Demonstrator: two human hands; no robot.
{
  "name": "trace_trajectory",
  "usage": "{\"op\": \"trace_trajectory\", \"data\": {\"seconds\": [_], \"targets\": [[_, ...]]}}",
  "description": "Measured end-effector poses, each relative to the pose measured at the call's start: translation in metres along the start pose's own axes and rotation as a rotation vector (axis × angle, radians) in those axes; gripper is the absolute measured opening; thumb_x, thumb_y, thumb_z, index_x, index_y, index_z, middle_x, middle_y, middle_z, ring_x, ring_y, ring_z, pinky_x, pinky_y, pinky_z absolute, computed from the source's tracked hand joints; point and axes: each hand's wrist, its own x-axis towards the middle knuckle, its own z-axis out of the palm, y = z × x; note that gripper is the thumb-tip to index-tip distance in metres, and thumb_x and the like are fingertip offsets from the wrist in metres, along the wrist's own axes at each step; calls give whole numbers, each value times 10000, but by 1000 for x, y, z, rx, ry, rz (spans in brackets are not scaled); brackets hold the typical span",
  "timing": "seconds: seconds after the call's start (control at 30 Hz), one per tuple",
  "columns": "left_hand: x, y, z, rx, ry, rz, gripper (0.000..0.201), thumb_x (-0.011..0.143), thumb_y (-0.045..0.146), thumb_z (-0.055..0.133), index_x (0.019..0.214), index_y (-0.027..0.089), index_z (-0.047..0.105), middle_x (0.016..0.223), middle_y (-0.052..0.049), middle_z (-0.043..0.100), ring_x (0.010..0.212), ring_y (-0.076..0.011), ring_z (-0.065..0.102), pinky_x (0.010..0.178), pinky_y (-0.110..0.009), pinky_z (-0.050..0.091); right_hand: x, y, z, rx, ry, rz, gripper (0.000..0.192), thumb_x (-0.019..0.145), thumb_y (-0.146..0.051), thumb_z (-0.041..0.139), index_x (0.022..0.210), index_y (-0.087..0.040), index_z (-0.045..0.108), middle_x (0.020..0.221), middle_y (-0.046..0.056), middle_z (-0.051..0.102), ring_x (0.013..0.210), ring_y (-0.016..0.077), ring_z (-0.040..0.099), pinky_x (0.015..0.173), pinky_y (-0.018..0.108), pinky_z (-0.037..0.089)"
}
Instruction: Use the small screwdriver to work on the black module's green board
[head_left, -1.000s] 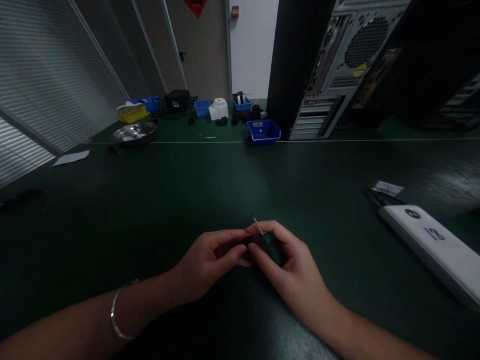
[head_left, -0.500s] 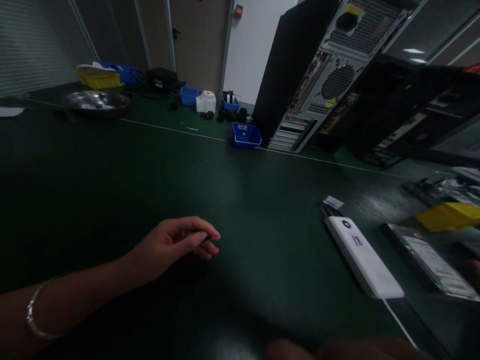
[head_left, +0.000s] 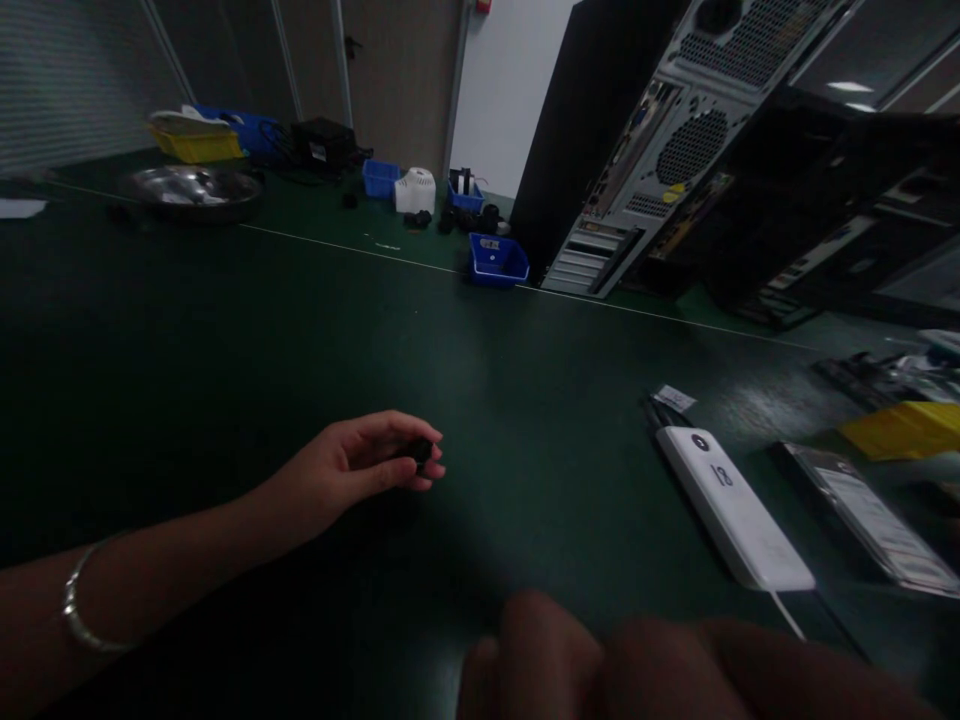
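Observation:
My left hand (head_left: 349, 462) is closed in a pinch, thumb against fingers, around a small round black part (head_left: 421, 453) held just above the green tabletop (head_left: 480, 390). The part is too dark to name more exactly. At the bottom edge, very close to the camera, my right hand (head_left: 637, 670) appears with its fingers curled. What it holds, if anything, is hidden. To the right of both hands lies a white power bank (head_left: 739, 510) marked with a handwritten number, a cable at its near end.
Beside the power bank lies a hard drive (head_left: 877, 515), with a yellow bin (head_left: 900, 430) behind it. Computer towers (head_left: 637, 150) stand at the back right, a blue bin (head_left: 496, 262) next to them. A metal bowl (head_left: 191, 205) is at the back left.
My right hand has risen further into view from the bottom edge. My left hand has moved slightly up and turned, so the black part shows more.

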Motion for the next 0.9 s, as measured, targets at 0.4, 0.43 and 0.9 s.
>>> {"op": "trace_trajectory", "data": {"seconds": [0.4,0.43,0.9], "targets": [[0,0,2,-246,28,-23,206,786,184,754,918,154,598,915,-27,678,815,-156,700,752,-255,535,65,85,52,-171,41,-150,299,835,-104,662,1092,-241,599,1026,59,572,942,227,602,821,359,503],[-1,-1,2,-228,21,-13,207,787,178,753,924,155,599,907,-26,681,797,-147,697,730,-240,530,64,85,52,-182,25,-152,302,842,-87,639,1095,-243,588,1023,57,568,937,224,603,818,358,502],[2,-5,-4,-192,-101,-23,337,756,31,726,1046,186,651,1054,-49,702,954,-183,671,840,-305,500,63,85,52,-120,67,-188,242,846,-36,547,1002,-221,538,940,31,537,829,183,552,687,296,466]]}}
